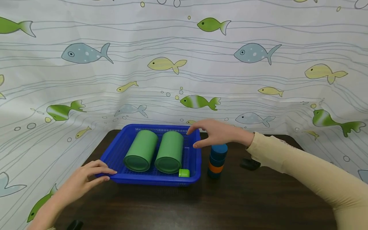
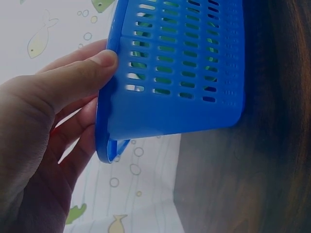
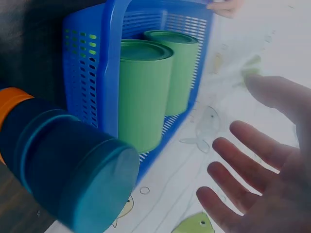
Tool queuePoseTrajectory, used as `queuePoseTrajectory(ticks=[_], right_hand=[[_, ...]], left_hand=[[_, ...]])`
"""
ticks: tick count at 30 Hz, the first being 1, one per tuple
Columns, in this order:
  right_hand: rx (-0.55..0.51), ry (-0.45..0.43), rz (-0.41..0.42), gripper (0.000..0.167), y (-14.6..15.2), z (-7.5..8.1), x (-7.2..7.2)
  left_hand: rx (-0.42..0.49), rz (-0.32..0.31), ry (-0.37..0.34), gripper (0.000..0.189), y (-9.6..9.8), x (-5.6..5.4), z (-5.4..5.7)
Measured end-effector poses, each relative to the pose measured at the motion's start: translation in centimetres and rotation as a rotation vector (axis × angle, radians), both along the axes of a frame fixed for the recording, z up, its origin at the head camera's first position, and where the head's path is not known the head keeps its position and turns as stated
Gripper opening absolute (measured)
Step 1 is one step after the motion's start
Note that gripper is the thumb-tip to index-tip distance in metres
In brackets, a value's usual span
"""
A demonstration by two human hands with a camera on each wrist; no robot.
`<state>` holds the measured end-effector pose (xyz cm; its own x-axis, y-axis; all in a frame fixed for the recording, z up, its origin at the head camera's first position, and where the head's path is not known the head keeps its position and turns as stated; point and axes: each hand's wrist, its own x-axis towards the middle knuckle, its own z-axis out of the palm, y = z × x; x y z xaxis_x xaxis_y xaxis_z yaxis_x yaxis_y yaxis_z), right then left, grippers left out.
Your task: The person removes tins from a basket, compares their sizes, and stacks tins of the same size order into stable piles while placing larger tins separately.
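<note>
A blue plastic basket point(image 1: 152, 180) with slotted walls stands on the dark table. Inside it two green cans point(image 1: 141, 149) lie side by side, with a small lime-green block point(image 1: 184, 173) at the front right corner. My left hand point(image 1: 86, 177) pinches the basket's front left rim; the left wrist view shows the thumb point(image 2: 90, 73) on one side of the rim and fingers behind it. Over the basket's right edge hovers my right hand point(image 1: 217, 131), fingers spread and holding nothing. Just below it stands a dark blue cylindrical container point(image 1: 217, 153) with an orange band.
A small black object point(image 1: 250, 164) lies on the dark wooden table point(image 1: 230, 204) to the right of the container. Another black thing point(image 1: 75, 224) shows at the lower left. A white fish-patterned sheet point(image 1: 184, 80) rises behind and around the table.
</note>
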<state>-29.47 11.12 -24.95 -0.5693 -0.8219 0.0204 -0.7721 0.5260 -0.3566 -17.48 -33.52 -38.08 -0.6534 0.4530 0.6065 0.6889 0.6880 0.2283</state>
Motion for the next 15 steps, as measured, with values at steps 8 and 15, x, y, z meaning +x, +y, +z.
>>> queuePoseTrajectory(ticks=[8, 15], right_hand=[[0.232, -0.067, 0.120, 0.044, -4.0, 0.3, -0.8], [0.459, -0.143, 0.139, 0.039, -6.8, -0.3, -1.6]], left_hand=[[0.004, 0.006, 0.006, 0.050, 0.0, -0.1, 0.0], [-0.002, 0.008, 0.005, 0.050, 0.0, 0.1, -0.1]])
